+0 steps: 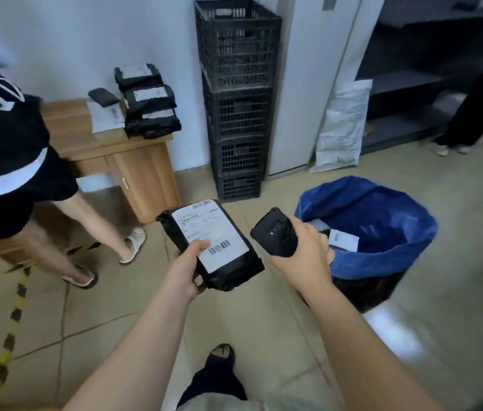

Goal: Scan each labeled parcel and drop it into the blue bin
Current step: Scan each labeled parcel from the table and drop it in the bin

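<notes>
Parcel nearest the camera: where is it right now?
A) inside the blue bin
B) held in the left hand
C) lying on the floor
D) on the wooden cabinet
B: the left hand grips the parcel, thumb on its white label, beside the scanner held in the right hand.

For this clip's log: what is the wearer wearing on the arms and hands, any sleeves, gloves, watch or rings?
Nothing shows. The left hand and right hand are ungloved, with no rings visible. The left forearm and right forearm are bare down to the bottom of the frame: no sleeve, watch, band or marking in view.
</notes>
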The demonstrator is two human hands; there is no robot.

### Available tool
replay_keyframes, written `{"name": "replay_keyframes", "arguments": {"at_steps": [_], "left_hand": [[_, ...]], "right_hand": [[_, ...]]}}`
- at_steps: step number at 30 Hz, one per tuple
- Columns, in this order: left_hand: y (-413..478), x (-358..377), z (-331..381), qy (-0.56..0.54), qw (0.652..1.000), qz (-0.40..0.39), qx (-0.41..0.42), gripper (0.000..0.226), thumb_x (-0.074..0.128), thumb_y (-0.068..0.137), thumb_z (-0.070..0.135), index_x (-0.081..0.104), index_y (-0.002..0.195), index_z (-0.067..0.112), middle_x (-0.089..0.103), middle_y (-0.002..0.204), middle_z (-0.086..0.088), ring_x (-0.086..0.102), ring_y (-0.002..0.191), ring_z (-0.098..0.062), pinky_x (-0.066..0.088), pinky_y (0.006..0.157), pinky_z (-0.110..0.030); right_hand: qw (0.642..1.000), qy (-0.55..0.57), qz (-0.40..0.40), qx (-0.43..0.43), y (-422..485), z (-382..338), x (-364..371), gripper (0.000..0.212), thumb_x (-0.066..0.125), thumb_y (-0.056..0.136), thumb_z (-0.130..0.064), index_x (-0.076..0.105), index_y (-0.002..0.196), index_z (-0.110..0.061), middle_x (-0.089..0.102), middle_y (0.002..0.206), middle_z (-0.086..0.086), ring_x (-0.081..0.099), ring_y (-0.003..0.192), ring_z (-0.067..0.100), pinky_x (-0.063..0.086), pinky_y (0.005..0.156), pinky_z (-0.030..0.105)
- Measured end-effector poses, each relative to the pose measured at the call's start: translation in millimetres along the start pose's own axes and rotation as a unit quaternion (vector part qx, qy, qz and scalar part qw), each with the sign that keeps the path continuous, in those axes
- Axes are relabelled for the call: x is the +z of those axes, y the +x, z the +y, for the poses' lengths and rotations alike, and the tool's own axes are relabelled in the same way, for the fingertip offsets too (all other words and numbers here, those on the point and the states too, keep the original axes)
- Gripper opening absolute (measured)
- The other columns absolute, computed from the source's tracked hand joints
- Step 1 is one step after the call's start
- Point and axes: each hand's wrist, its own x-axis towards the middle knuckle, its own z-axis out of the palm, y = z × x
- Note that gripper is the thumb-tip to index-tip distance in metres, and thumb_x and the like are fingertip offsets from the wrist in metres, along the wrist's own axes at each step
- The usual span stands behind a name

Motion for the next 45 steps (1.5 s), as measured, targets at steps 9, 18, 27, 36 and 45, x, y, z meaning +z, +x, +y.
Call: {"name": "replay_keyframes", "arguments": {"at_steps": [9,18,27,36,45], "left_hand": [[122.6,138.4,93.0,0.113,0.986,-0.12,-0.009,0.044,0.067,0.087,0.023,0.056,0.13,0.023,0.069,0.097,0.006,0.061,0.091,-0.015,0.045,0.066,-0.035],[192.1,245.8,62.6,0.212,0.959,-0.172,-0.076,0.039,0.064,0.089,0.017,0.057,0.127,0.024,0.071,0.094,0.006,0.064,0.076,-0.012,0.045,0.053,-0.023],[248.1,381.6,12.5,0.276,0.94,-0.158,-0.123,0.044,0.07,0.082,0.022,0.059,0.124,0.024,0.072,0.099,0.003,0.063,0.09,-0.016,0.048,0.069,-0.034],[310.9,497.4,-44.9,0.327,0.926,-0.152,-0.114,0.047,0.075,0.08,0.014,0.061,0.125,0.019,0.076,0.104,-0.006,0.075,0.09,-0.026,0.06,0.066,-0.039],[388.2,528.0,-123.0,0.43,0.887,-0.095,-0.137,0.056,0.079,0.079,0.02,0.055,0.129,0.021,0.07,0.115,0.0,0.068,0.095,-0.019,0.057,0.072,-0.036]], "right_hand": [[0.99,0.017,0.085,0.116,124.3,5.4,-17.3,0.084,0.077,0.078,-0.037,0.032,0.149,-0.031,0.041,0.147,-0.002,0.031,0.136,0.028,0.023,0.113,0.05],[0.932,0.095,0.19,0.293,169.8,113.2,-57.8,0.096,0.086,0.069,-0.037,0.035,0.151,-0.03,0.042,0.148,0.0,0.035,0.137,0.026,0.033,0.112,0.053],[0.934,0.064,0.153,0.316,269.2,214.9,-85.7,0.095,0.085,0.069,-0.037,0.037,0.15,-0.03,0.045,0.146,0.0,0.037,0.135,0.027,0.034,0.111,0.052],[0.925,0.073,0.103,0.358,359.5,321.9,-98.1,0.094,0.085,0.07,-0.038,0.036,0.15,-0.031,0.044,0.147,0.0,0.036,0.134,0.027,0.033,0.111,0.047],[0.897,0.094,0.028,0.431,398.4,388.0,-9.5,0.094,0.084,0.072,-0.038,0.034,0.15,-0.032,0.042,0.149,-0.002,0.035,0.134,0.027,0.03,0.109,0.046]]}}
